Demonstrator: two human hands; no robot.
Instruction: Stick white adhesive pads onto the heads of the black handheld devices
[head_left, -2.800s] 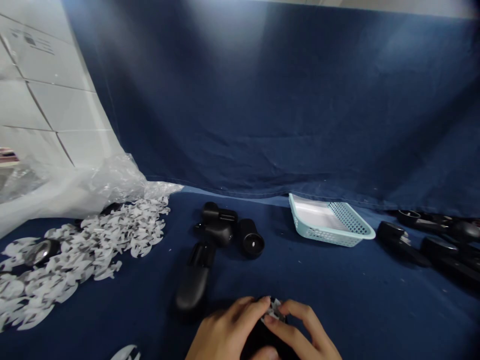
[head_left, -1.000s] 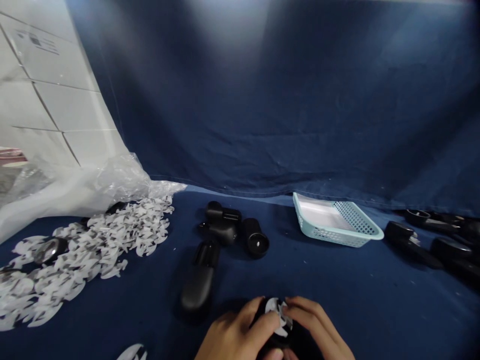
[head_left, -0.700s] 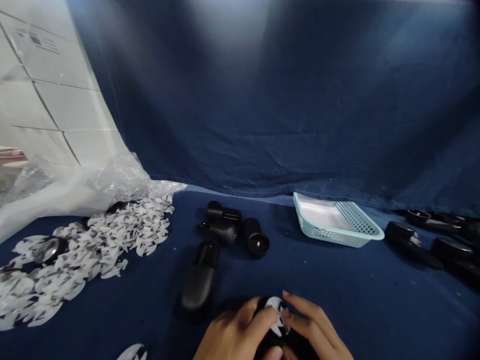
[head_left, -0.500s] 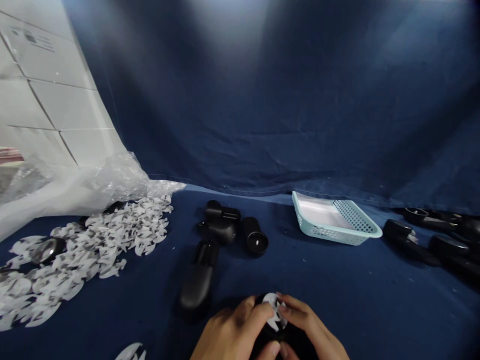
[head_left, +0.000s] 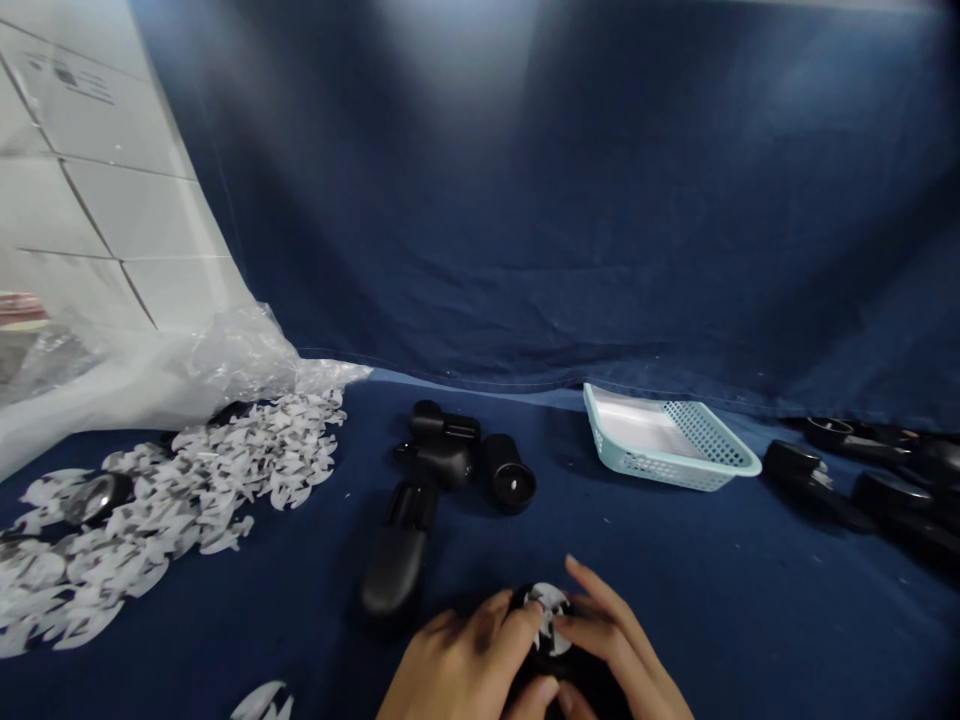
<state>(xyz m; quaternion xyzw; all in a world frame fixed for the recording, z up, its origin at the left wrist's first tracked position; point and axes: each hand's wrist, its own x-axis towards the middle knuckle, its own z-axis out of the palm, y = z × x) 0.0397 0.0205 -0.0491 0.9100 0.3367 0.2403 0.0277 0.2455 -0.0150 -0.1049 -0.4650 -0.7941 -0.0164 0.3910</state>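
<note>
Low in the head view, both hands are around a black round plastic part [head_left: 517, 690]. A thin white disc with cut-outs [head_left: 551, 597] lies on its top. My left hand [head_left: 461, 665] grips the part from the left, a finger pressing on the disc. My right hand [head_left: 626, 650] holds from the right; its index finger is lifted off while another finger touches the disc. Both thumbs meet at the near side. The lower part of the black piece is hidden by the hands and the frame edge.
Several black plastic housings [head_left: 397, 560] stand ahead of my hands. A big pile of thin white cut pieces [head_left: 187, 490] covers the left, one loose white piece [head_left: 262, 703] nearer. A light-blue basket [head_left: 675, 468] is at back right, more black parts [head_left: 814, 485] beyond it.
My right index finger has lifted and stretched forward off the white disc. The disc appears slightly turned on the black part; my left hand has barely moved.
</note>
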